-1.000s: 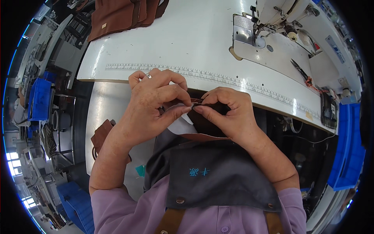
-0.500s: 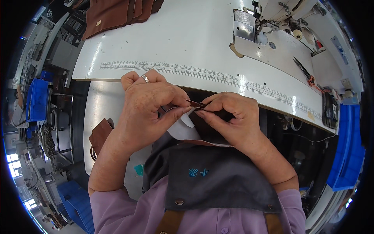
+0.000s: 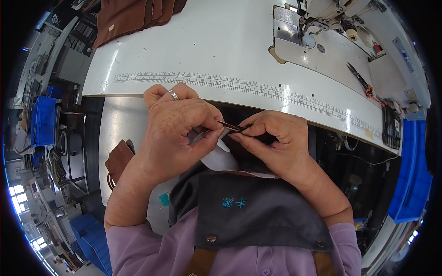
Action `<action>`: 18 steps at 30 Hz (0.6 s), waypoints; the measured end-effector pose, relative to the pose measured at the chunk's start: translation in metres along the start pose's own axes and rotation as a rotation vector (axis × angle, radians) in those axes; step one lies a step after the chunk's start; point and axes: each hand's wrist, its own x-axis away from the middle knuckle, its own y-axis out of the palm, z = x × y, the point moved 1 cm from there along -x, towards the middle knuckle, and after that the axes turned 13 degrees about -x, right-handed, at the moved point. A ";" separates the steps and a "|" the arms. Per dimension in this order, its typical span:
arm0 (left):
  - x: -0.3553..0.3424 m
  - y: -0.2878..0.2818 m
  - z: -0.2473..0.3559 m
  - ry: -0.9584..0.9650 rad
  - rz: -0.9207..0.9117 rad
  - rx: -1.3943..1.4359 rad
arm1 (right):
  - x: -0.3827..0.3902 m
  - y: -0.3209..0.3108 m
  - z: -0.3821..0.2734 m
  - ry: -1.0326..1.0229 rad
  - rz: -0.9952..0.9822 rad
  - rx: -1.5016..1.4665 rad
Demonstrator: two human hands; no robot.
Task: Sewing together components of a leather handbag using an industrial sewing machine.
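My left hand (image 3: 175, 129), with a silver ring, and my right hand (image 3: 281, 140) meet above my lap, both pinching the thin folded edge of a leather piece (image 3: 241, 158) between thumbs and fingers. The piece is dark brown, with a white lining (image 3: 218, 161) and a reddish-brown lower edge. It is held over the dark grey apron (image 3: 260, 211), just below the front edge of the white worktable (image 3: 207, 55). My fingers partly hide the pinched edge.
A stack of brown leather pieces (image 3: 129, 23) lies top left. A sewing machine (image 3: 306, 27) and black-handled snips (image 3: 357, 76) are at right, beside a blue bin (image 3: 410, 170). A lower metal surface (image 3: 119, 115) at left holds a brown leather item (image 3: 117, 161). Blue crates (image 3: 43, 119) stand further left.
Both hands have shifted slightly downward and the right one slightly rightward. My left hand has turned a little, and more of the pinched brown edge shows between the fingertips.
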 end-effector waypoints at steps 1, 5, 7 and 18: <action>0.000 0.000 0.000 0.000 -0.001 0.001 | 0.000 0.000 0.000 0.001 -0.001 0.002; -0.001 0.000 -0.001 0.004 -0.001 0.003 | -0.001 -0.001 -0.001 0.025 -0.004 -0.013; -0.002 -0.001 0.000 -0.003 -0.013 0.008 | -0.001 -0.001 -0.003 0.052 -0.014 -0.008; 0.004 -0.014 -0.009 -0.186 -0.271 0.032 | -0.017 0.003 -0.007 0.340 -0.105 -0.127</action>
